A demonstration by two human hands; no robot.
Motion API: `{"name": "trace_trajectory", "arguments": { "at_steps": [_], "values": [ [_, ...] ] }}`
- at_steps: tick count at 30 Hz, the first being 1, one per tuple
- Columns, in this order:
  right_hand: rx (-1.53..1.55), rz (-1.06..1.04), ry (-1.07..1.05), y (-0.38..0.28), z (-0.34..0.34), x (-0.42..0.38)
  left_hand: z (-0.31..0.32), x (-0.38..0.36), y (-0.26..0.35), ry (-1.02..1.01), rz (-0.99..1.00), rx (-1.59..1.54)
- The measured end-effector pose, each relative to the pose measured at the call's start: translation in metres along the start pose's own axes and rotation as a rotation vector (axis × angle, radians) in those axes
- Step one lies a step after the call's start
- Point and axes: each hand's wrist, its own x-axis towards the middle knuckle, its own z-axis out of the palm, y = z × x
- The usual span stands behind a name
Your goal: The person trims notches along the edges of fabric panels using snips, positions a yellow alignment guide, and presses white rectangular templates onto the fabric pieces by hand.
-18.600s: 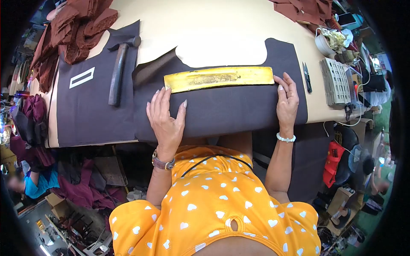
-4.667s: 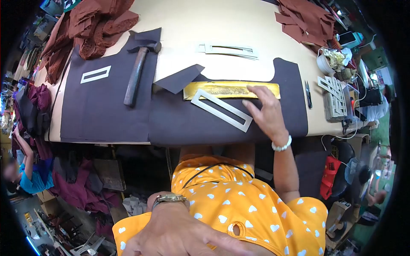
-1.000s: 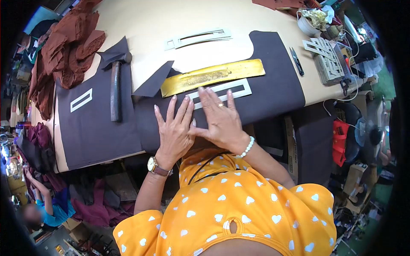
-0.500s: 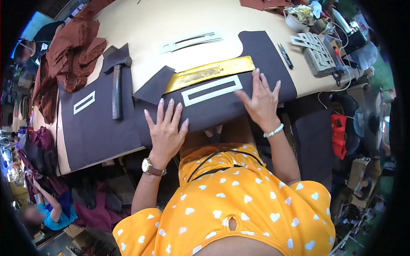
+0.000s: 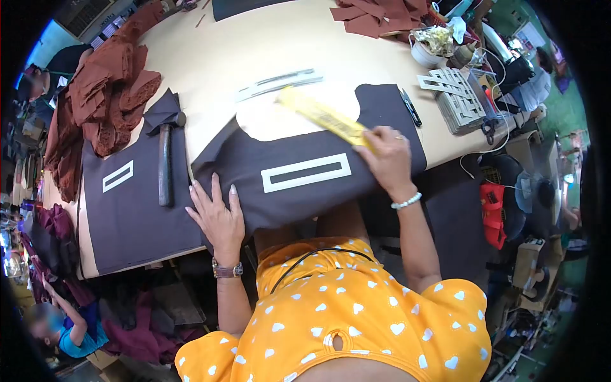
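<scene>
My right hand [image 5: 388,159] is closed round the near end of a flat yellow strip [image 5: 324,116], which is blurred and slants up over the dark fabric's curved cutout. My left hand [image 5: 219,216] lies flat, fingers spread, on the left part of the dark fabric piece [image 5: 286,207]. Between the hands, a white rectangular frame [image 5: 305,172] with a long slot rests on that fabric. To the left, a hammer [image 5: 165,159] lies on another dark fabric piece [image 5: 137,219], near a smaller white frame [image 5: 118,176].
Pale slotted strips [image 5: 280,84] lie on the table [image 5: 191,57] beyond the cutout. Thread snips [image 5: 410,107] and a stack of slotted templates [image 5: 457,105] are at right. Reddish-brown fabric [image 5: 105,95] is heaped at left. A person in blue [image 5: 83,334] is at lower left.
My right hand has taken hold of the yellow strip and swung its far end up and away. The fabric corner folded over beside it now lies back. My left hand has shifted left and nearer.
</scene>
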Motion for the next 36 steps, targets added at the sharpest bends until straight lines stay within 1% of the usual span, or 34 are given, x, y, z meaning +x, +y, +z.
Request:
{"name": "trace_trajectory", "arguments": {
  "at_steps": [2, 4, 5, 9, 11, 12, 13, 14, 15, 16, 18, 19, 20, 21, 22, 24, 25, 26, 27, 28, 29, 31, 32, 33, 34, 36],
  "values": [
    [-0.014, 0.159, 0.025, 0.032, -0.004, -0.009, -0.002, 0.001, 0.003, -0.01, -0.01, 0.022],
    [-0.19, 0.218, 0.158, 0.067, -0.002, -0.013, -0.001, 0.004, 0.002, -0.124, -0.069, 0.075],
    [-0.245, 0.256, 0.163, 0.082, -0.003, -0.011, -0.002, 0.004, 0.0, -0.182, -0.1, 0.103],
    [-0.495, 0.409, 0.097, 0.118, -0.006, 0.01, 0.015, -0.006, -0.019, -0.047, 0.03, 0.102],
    [-0.507, 0.35, 0.164, 0.112, -0.004, 0.012, 0.014, -0.005, -0.014, 0.038, 0.073, 0.092],
    [-0.51, 0.317, 0.198, 0.106, -0.004, 0.012, 0.011, -0.003, -0.011, 0.02, 0.049, 0.069],
    [-0.479, 0.306, 0.193, 0.09, -0.005, 0.01, 0.007, -0.002, -0.007, 0.002, 0.024, 0.048],
    [-0.425, 0.339, 0.194, 0.078, -0.003, 0.005, 0.005, 0.0, -0.003, -0.016, -0.003, 0.027],
    [-0.369, 0.368, 0.191, 0.067, 0.0, 0.001, 0.007, 0.001, 0.0, 0.079, 0.014, -0.054],
    [-0.309, 0.392, 0.186, 0.059, 0.004, -0.001, 0.005, 0.002, 0.003, 0.099, 0.03, -0.102],
    [-0.115, 0.437, 0.158, 0.07, 0.013, 0.0, 0.001, 0.007, 0.003, 0.087, 0.109, -0.247],
    [-0.052, 0.377, 0.169, 0.072, 0.013, 0.003, -0.003, 0.011, 0.006, 0.106, 0.111, -0.396],
    [0.054, 0.361, 0.216, 0.078, 0.019, 0.006, -0.01, 0.018, 0.009, 0.134, 0.119, -0.542],
    [0.181, 0.422, 0.229, 0.076, 0.019, 0.013, -0.024, 0.026, 0.009, 0.207, 0.113, -0.632],
    [0.304, 0.484, 0.237, 0.069, 0.018, 0.024, -0.04, 0.037, -0.001, 0.283, 0.144, -0.596],
    [0.706, 0.533, 0.18, 0.052, 0.025, 0.043, -0.065, 0.056, -0.034, 0.435, 0.136, -0.464],
    [0.858, 0.362, 0.318, 0.017, 0.028, 0.058, -0.078, 0.065, -0.055, 0.444, 0.081, -0.422],
    [1.015, 0.383, 0.21, -0.015, 0.023, 0.07, -0.09, 0.074, -0.078, 0.451, 0.031, -0.384],
    [1.108, 0.326, 0.168, -0.04, 0.033, 0.081, -0.099, 0.083, -0.103, 0.475, 0.036, -0.256],
    [1.121, 0.185, 0.227, -0.068, 0.048, 0.093, -0.108, 0.094, -0.13, 0.496, 0.043, -0.132],
    [1.046, 0.027, 0.257, -0.094, 0.061, 0.105, -0.112, 0.105, -0.161, 0.473, 0.023, -0.036],
    [1.144, -0.003, 0.066, -0.144, 0.08, 0.121, -0.114, 0.122, -0.22, 0.402, -0.032, 0.119],
    [1.14, -0.066, 0.032, -0.168, 0.086, 0.127, -0.116, 0.129, -0.243, 0.355, -0.065, 0.178],
    [1.108, -0.128, 0.002, -0.189, 0.093, 0.13, -0.121, 0.135, -0.261, 0.341, -0.065, 0.228],
    [0.952, -0.189, 0.008, -0.208, 0.099, 0.133, -0.116, 0.144, -0.298, 0.371, -0.035, 0.322],
    [1.017, -0.219, 0.037, -0.24, 0.105, 0.142, -0.13, 0.154, -0.324, 0.323, -0.156, 0.359]
  ]
}}
